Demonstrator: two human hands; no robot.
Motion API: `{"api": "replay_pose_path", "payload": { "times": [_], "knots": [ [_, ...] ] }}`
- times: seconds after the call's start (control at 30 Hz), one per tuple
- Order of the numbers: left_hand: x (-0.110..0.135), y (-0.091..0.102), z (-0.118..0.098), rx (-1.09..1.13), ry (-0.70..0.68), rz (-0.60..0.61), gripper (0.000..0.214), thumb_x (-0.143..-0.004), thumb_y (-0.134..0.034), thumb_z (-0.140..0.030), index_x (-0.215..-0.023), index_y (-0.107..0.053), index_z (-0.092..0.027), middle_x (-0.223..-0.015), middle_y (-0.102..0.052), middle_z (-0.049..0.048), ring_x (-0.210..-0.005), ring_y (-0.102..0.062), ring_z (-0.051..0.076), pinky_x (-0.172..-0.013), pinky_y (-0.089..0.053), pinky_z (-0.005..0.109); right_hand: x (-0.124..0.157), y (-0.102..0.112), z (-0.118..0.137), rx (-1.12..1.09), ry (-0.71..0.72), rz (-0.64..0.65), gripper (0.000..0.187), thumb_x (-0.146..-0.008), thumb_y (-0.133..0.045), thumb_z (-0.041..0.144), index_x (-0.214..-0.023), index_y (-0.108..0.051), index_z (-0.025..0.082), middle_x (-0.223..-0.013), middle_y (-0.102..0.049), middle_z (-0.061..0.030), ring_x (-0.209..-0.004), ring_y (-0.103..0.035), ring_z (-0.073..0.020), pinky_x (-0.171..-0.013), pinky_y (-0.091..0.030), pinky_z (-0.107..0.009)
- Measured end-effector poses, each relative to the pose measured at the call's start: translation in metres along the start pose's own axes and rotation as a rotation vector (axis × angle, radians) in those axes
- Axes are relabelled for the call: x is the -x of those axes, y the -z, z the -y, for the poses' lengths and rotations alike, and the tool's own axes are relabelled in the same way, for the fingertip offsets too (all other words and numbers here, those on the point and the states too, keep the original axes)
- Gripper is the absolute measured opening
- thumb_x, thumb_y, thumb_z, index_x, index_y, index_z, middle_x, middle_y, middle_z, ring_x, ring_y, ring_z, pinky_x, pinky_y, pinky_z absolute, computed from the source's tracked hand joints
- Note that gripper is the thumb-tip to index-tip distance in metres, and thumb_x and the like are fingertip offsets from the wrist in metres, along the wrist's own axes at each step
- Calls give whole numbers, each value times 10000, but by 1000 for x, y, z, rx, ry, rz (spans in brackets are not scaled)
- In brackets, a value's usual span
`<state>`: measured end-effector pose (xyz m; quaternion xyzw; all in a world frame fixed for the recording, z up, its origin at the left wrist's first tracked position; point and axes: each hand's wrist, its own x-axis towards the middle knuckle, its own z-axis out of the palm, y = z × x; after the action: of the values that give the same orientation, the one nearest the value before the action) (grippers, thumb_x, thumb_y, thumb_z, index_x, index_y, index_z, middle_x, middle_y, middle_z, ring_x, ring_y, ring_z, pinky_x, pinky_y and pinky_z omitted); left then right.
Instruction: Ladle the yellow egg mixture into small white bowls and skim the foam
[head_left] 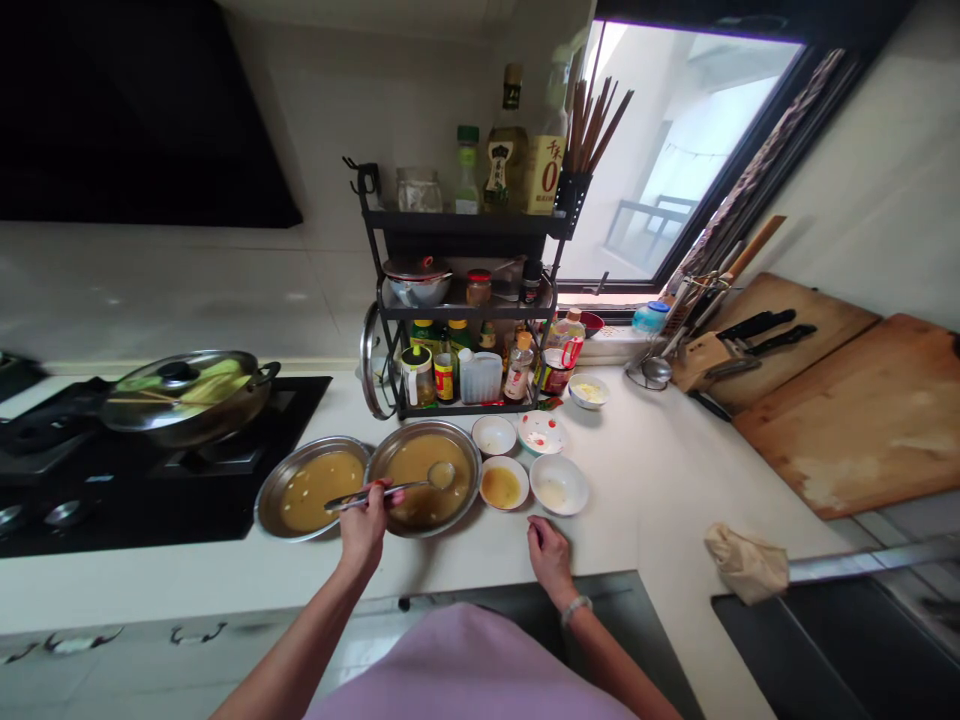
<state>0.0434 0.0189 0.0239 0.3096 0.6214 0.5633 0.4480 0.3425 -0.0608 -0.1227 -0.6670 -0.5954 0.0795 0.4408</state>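
My left hand (364,528) is closed around the handle of a metal ladle (401,487). The ladle's round bowl is over the brown liquid in the right metal basin (471,495). Beside it, partly under my hand, stands another metal basin (264,517) of similar liquid with pale bits floating in it. My right hand (550,553) rests at the counter's front with its fingers curled in and nothing seen in them. Just beyond it are a white bowl (574,488) with a little pale content and a small bowl of yellowish liquid (502,486).
Left, a lidded pan (187,420) sits on the black stove (225,510). Behind the basins rises a black rack (465,222) of bottles and jars. More small bowls (541,433) stand near it. Cutting boards (862,420), a knife block (705,362) and the sink (847,640) are at right.
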Motion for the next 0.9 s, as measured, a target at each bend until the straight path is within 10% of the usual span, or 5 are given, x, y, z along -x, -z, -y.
{"api": "replay_pose_path", "payload": {
  "times": [0.57, 0.9],
  "knots": [
    [30, -54, -3, -19, -143, 290, 305, -824, -544, -398, -868, -642, -113, -671, -716, 92, -610, -708, 227, -637, -587, 357, 0, -1, 0, -11, 24, -22, 275, -882, -427, 228, -920, -691, 161, -803, -733, -98, -701, -698, -213, -685, -546, -301],
    [55, -52, 19, -379, -965, 756, 223, -940, -430, -229, -1035, -621, -164, -843, -672, 76, -704, -656, 121, -667, -555, 245, 0, 1, 1, -10, 32, -18, 274, -882, -427, 223, -922, -692, 168, -796, -731, -92, -696, -698, -208, -675, -541, -291]
  ]
}}
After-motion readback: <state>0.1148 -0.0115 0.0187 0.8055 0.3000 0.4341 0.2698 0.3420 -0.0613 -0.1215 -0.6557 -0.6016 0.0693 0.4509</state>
